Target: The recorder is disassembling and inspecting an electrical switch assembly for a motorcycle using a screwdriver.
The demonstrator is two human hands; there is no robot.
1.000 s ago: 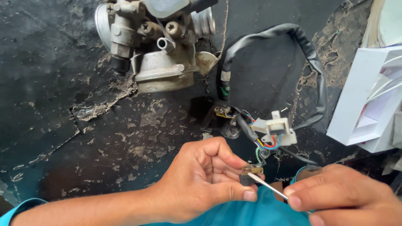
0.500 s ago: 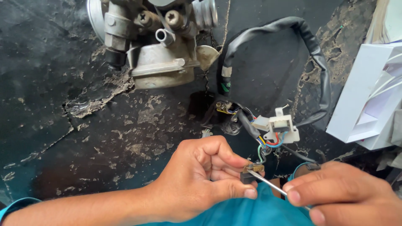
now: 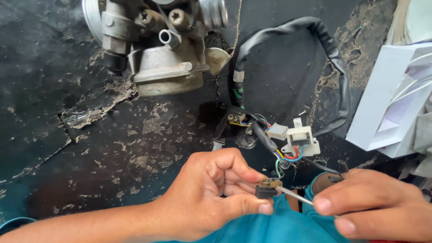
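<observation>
My left hand (image 3: 211, 193) pinches a small black and brass electrical part (image 3: 267, 188) between thumb and fingers at the bottom centre. My right hand (image 3: 378, 207) holds a thin metal tool (image 3: 294, 196) whose tip touches that part. Coloured wires (image 3: 281, 164) run up from the part to white plastic connectors (image 3: 294, 135) and a black sheathed cable (image 3: 335, 76) that loops over the dark, stained floor. Teal cloth (image 3: 279, 227) lies under both hands.
A grey metal carburettor (image 3: 157, 49) lies at the top centre on the cracked black floor (image 3: 67, 112). A white plastic housing (image 3: 396, 99) stands at the right edge. A small screw (image 3: 303, 112) lies near the connectors.
The view has shifted down slightly, so the carburettor sits higher in frame. Both hands keep the same hold, with the tool tip still at the small part.
</observation>
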